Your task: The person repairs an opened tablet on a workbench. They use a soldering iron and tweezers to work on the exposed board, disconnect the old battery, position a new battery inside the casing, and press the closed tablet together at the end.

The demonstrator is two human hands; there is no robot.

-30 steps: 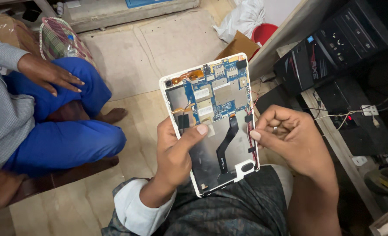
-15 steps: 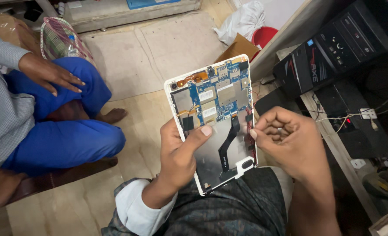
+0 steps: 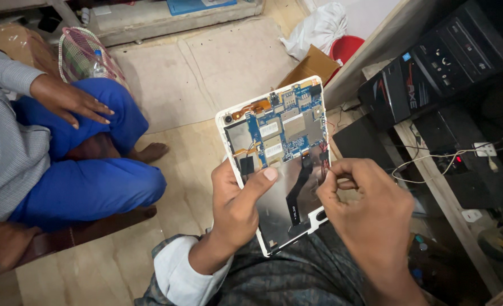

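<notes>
Open tiled floor [image 3: 149, 266] and beige mat [image 3: 206, 62] ahead; crowded on the left by a seated co-worker's blue trousers [image 3: 87, 181], on the right by a wooden bench edge [image 3: 433, 187] and black computer cases [image 3: 433, 73]. Held above the lap — an opened white tablet [image 3: 279, 164], back off: blue circuit board, silvery shield, black ribbon. Gripped along its left edge by left hand [image 3: 237, 209], thumb across the plate. At its right edge, right hand [image 3: 370, 215], fingertips pinched together — contents too small to tell.

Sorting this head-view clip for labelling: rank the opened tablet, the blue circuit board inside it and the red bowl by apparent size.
1. Opened tablet, nearest the camera.
2. Blue circuit board.
3. Red bowl, farther off and partly hidden, so its true size is unsure.
</notes>
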